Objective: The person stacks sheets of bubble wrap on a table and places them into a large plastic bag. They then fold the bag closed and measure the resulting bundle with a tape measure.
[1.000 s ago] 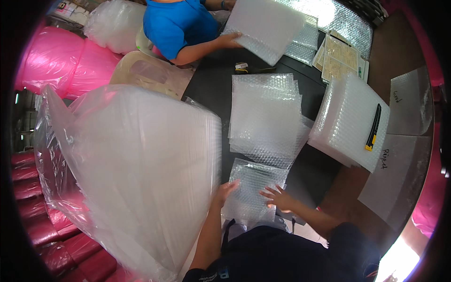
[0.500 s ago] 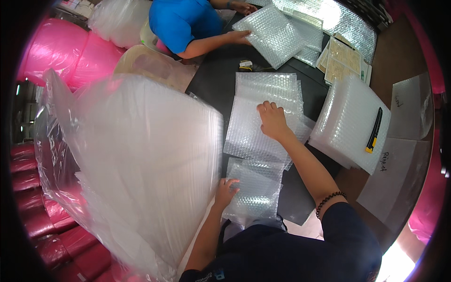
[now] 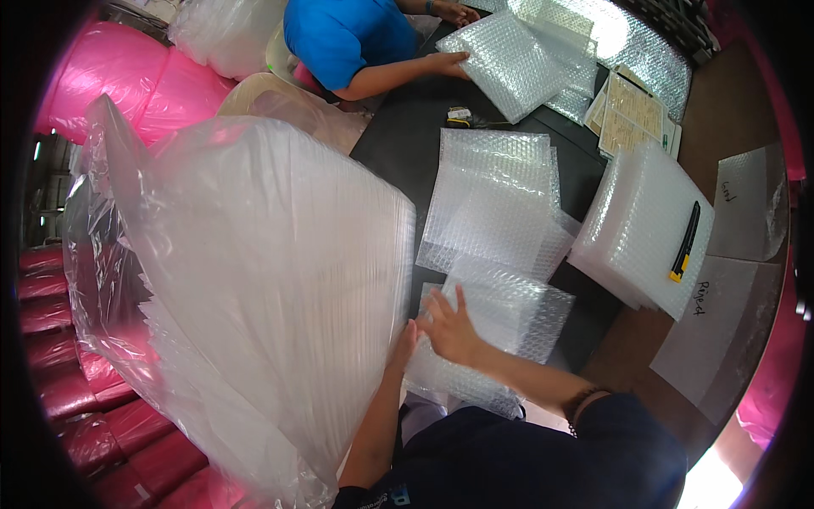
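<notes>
Two hands working close together on the near bubble sheet [image 3: 500, 331]. Right hand [image 3: 449, 327] lying flat on it, fingers spread wide open, gripping nothing, likely pressing it down so it stays put on the dark table [image 3: 407, 144]. Left hand [image 3: 405, 343] tucked at the left edge of that sheet, right beside the big clear bag of sheets [image 3: 254, 297]; cannot tell how open it is. Leaning tall on the left, that bag, handy for reaching. Farther off, a middle stack [image 3: 496, 199] and a right stack [image 3: 640, 220] with a yellow and black knife [image 3: 685, 242] resting on top.
</notes>
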Demonstrator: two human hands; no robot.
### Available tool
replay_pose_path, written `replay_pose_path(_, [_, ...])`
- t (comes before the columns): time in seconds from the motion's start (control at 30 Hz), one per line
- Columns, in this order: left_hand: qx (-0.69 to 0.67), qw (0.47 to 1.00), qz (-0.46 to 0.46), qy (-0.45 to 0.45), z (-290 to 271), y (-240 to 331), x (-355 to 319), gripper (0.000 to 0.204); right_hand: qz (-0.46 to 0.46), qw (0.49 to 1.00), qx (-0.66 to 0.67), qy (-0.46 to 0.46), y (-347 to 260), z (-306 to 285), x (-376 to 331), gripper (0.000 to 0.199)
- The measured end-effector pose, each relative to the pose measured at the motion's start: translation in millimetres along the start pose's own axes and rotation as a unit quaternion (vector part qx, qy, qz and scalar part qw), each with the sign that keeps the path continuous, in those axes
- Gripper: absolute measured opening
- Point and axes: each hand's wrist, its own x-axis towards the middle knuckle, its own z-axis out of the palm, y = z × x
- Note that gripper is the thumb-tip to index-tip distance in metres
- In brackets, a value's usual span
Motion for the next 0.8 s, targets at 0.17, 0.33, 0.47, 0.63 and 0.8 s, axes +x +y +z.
replay_pose_path(0.17, [0.064, 0.997, 0.027, -0.042, 3, 9, -7, 0.033, 0.037, 0.985, 0.071, -0.151, 19, 72, -36, 0.049])
replay_pose_path(0.33, [0.307, 0.948, 0.076, -0.031, 16, 39, -20, 0.059, 0.195, 0.969, -0.098, 0.118, 108, -29, 91, 0.088])
replay_pose_path(0.47, [0.317, 0.934, 0.126, -0.104, -3, 41, -4, 0.063, 0.213, 0.964, -0.156, -0.033, 164, -57, 124, 0.104])
replay_pose_path(0.63, [0.291, 0.935, 0.095, -0.176, -21, 49, 16, 0.064, 0.165, 0.971, -0.163, -0.055, 160, -71, 128, 0.065])
replay_pose_path(0.8, [0.251, 0.944, -0.049, -0.21, -28, 55, 33, 0.072, 0.132, 0.986, 0.1, 0.005, 84, -145, 91, 0.023])
